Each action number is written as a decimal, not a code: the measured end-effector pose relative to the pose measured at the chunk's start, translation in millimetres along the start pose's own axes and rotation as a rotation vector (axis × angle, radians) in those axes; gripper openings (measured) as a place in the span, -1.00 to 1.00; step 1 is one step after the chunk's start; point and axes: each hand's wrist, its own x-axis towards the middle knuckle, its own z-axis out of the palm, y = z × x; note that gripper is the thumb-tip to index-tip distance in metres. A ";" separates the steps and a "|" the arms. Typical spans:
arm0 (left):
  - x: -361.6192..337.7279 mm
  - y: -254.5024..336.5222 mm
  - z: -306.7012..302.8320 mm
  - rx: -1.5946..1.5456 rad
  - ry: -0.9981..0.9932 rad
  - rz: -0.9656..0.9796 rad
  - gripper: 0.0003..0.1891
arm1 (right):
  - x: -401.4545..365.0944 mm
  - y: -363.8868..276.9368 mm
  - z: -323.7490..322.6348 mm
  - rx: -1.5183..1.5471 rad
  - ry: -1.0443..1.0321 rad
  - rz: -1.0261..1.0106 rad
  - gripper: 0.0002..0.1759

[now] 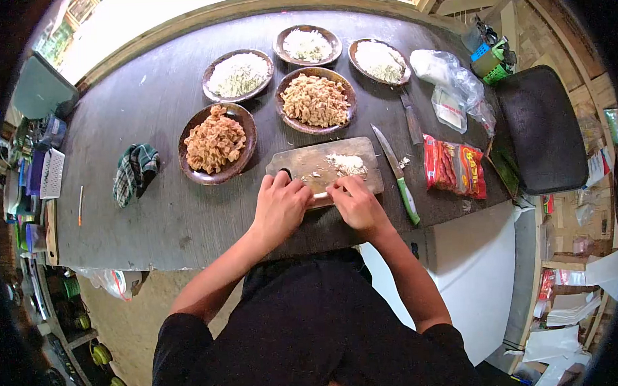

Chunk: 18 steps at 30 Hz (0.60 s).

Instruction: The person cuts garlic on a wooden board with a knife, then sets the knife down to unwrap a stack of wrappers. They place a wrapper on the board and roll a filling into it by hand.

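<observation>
A wooden cutting board (287, 163) lies in front of me at the table's near side. A small heap of white shreds (347, 164) sits on its right half, with a few loose bits nearby. Over the board's near edge, my left hand (282, 204) and my right hand (358, 206) are close together, fingers pinched. A short white strip (321, 195) spans the small gap between their fingertips, held at both ends. Right of the board lies a knife (406, 196) with a green and white handle, its blade pointing away from me.
Brown plates hold white shreds (239, 75) and crisp brown pieces (215, 140). On the right are a second knife (412, 121), a red packet (453, 167), plastic bags (451, 72) and a dark tray (538, 130). A checked cloth (137, 173) lies at the left.
</observation>
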 end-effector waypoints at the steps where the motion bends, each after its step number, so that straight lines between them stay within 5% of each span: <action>1: 1.5 -0.6 1.2 0.000 0.001 0.002 -0.86 | 0.5 0.4 -0.7 -0.002 0.001 0.000 -0.75; 18: 6.9 -16.3 -9.1 -0.093 -0.054 -0.011 -0.93 | -11.6 -5.1 0.9 -0.121 0.033 -0.128 -0.68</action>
